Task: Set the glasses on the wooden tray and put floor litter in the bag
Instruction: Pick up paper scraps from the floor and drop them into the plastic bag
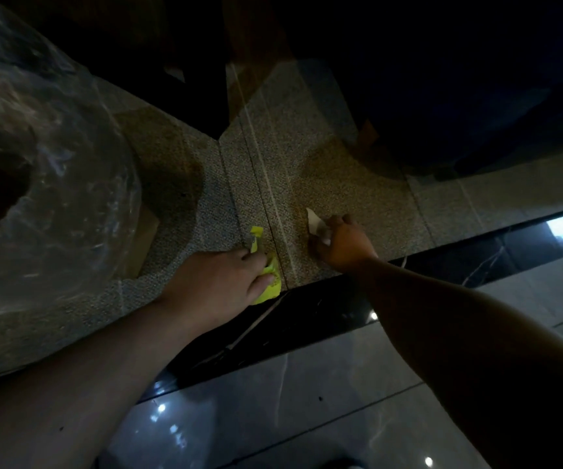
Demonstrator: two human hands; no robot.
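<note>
My left hand [221, 280] presses down on the speckled carpet [358, 198] with its fingers closed on a crumpled yellow wrapper [268, 286]; part of the wrapper sticks out past the fingertips. A short way to the right, my right hand [342, 242] pinches a scrap of white paper [315, 221] that points up and left. A large clear plastic bag [53, 170] stands at the left, its dark mouth facing me. No glasses and no wooden tray are in view.
The carpet ends at a black glossy strip [307, 319], with shiny grey floor tiles [307, 418] nearer me. Dark furniture [189, 62] stands at the top centre and a dark rounded shape [476, 96] at the top right. The scene is dim.
</note>
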